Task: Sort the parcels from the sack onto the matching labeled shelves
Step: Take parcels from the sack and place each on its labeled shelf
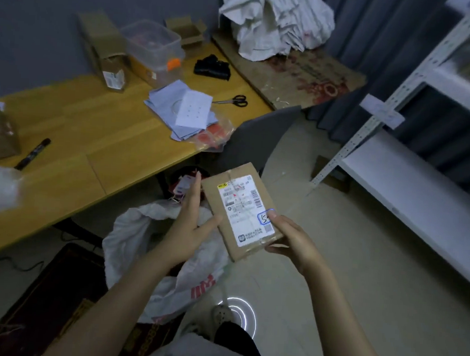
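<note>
We see a flat brown cardboard parcel held tilted in the air, its white shipping label facing up, with a blue-outlined handwritten mark at the label's right edge. Just below it, a white woven sack with red print lies crumpled and open. At our right stands a white metal shelf unit, with a paper tag on its upright.

Parcel label print unreadable; shelf cut by right edge

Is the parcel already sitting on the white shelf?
No, the parcel is up in the air between the left hand and the right hand, apart from the white shelf.
</note>
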